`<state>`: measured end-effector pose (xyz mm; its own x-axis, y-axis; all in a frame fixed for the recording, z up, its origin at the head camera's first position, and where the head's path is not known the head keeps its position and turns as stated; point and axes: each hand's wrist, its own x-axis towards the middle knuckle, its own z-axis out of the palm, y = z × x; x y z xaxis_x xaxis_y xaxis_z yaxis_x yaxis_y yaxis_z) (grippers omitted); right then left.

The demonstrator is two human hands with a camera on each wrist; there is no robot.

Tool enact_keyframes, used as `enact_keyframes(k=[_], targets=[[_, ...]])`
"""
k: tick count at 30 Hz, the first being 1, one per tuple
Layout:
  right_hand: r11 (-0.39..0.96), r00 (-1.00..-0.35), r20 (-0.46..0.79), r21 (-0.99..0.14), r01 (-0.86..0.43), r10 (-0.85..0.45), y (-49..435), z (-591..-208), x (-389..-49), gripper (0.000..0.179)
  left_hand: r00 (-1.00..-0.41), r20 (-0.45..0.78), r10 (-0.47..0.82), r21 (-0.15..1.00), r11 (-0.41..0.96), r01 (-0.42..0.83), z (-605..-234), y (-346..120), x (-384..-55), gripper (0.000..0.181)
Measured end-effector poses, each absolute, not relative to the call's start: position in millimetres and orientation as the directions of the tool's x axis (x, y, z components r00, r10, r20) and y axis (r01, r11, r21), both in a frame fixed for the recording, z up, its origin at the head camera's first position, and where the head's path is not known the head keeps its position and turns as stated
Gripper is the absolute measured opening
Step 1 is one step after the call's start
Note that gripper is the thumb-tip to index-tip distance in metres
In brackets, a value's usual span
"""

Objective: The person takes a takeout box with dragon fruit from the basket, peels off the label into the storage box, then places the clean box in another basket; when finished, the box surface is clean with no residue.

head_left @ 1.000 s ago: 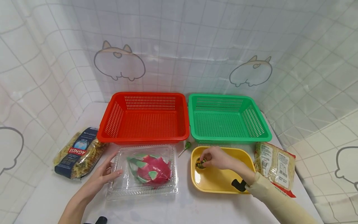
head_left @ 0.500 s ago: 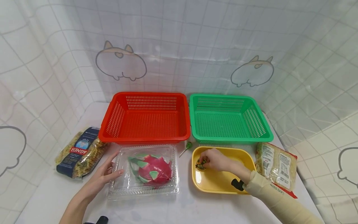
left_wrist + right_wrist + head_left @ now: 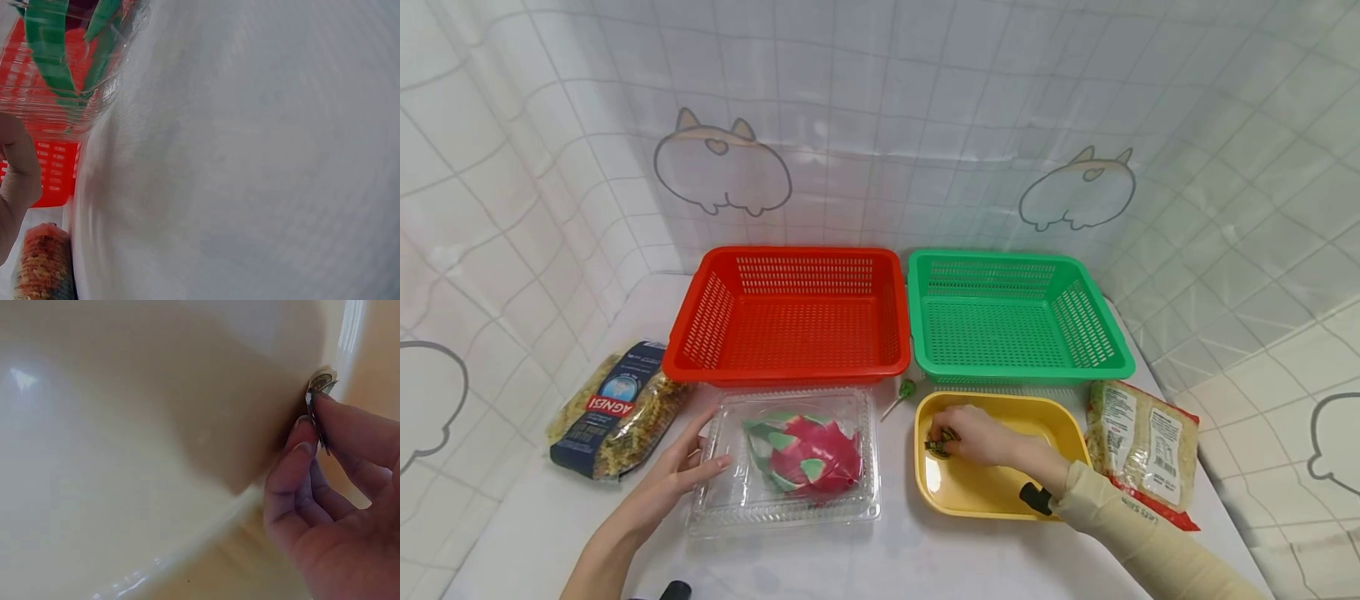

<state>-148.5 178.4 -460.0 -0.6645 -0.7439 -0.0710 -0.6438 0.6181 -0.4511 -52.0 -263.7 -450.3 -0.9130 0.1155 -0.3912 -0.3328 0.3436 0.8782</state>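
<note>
In the yellow plastic tray (image 3: pixel 992 492), my right hand (image 3: pixel 973 435) pinches a small round black-and-gold sticker (image 3: pixel 937 446) between thumb and fingertips. Up close in the right wrist view, the sticker (image 3: pixel 320 394) is bent at the tray's inner wall; whether its edge still clings there I cannot tell. My left hand (image 3: pixel 673 479) rests at the left side of a clear plastic clamshell box (image 3: pixel 722 500), thumb over the lid and fingers along the edge. Inside the box lies a pink and green dragon fruit (image 3: pixel 820 458). Part of the left hand (image 3: pixel 15 181) shows below the box (image 3: pixel 75 119) in the left wrist view.
Behind stand a red basket (image 3: pixel 790 371) and a green basket (image 3: pixel 1022 373), side by side. An AGNESI pasta bag (image 3: pixel 613 408) lies at left, a bag of pale grains (image 3: pixel 1142 446) at right. A small green-headed stick (image 3: pixel 906 388) lies between the box and the tray.
My right hand has dipped slightly and its fingers have turned in around the sticker at the tray's left end. The left hand and the box have stayed in place.
</note>
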Motion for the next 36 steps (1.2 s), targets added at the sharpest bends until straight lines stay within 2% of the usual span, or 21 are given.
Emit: enact_keyframes(k=[6, 14, 24, 36], targets=[[0.643, -0.674, -0.081, -0.399, -0.654, -0.735, 172.5, -461.5, -143.5, 0.01, -0.909, -0.401, 0.115, 0.873, 0.35, -0.34, -451.8, -263.7, -51.4, 0.086], [0.646, -0.672, -0.061, -0.355, -0.676, -0.738, 173.2, -465.6, -145.9, 0.014, -0.899, -0.427, 0.101, 0.858, 0.359, -0.367, -450.9, -261.5, -53.2, 0.087], [0.634, -0.677, -0.092, -0.46, -0.622, -0.73, 190.2, -458.2, -149.2, 0.02, -0.904, -0.412, 0.113, 0.866, 0.359, -0.35, -452.9, -263.9, -52.4, 0.086], [0.625, -0.679, -0.109, -0.516, -0.586, -0.726, 201.0, -462.0, -151.8, 0.016, -0.909, -0.401, 0.112, 0.87, 0.357, -0.34, -450.3, -263.2, -51.3, 0.085]])
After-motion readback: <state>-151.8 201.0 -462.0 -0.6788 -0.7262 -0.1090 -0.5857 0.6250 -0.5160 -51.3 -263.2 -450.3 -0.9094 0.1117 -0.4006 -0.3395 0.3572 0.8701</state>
